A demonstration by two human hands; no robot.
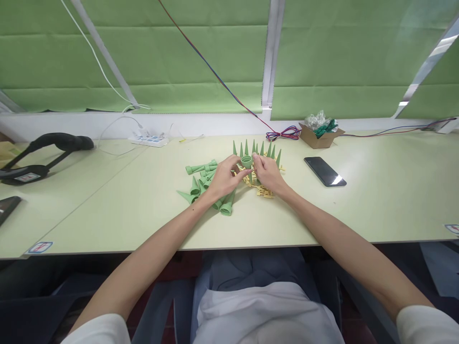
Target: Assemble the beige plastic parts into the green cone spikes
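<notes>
Between my two hands is a green cone-shaped piece (pixel 246 161), its round open end facing up. My left hand (pixel 225 177) has its fingers round the left side of this piece. On its right side, my right hand (pixel 267 173) is closed, thumb and fingers pinched together near the rim; what lies inside the pinch is too small to make out. Small yellow parts (pixel 264 192) lie under and beside my right hand. Several green cones (pixel 273 152) stand upright behind my hands. More green cones (pixel 226 207) lie in a loose pile by my left wrist.
A black phone (pixel 325 171) lies to the right, below a small cardboard box (pixel 320 138) with plastic and green material. Coiled wires (pixel 283 134) and a power strip (pixel 148 139) are along the back. A black padded object (pixel 53 143) lies at left.
</notes>
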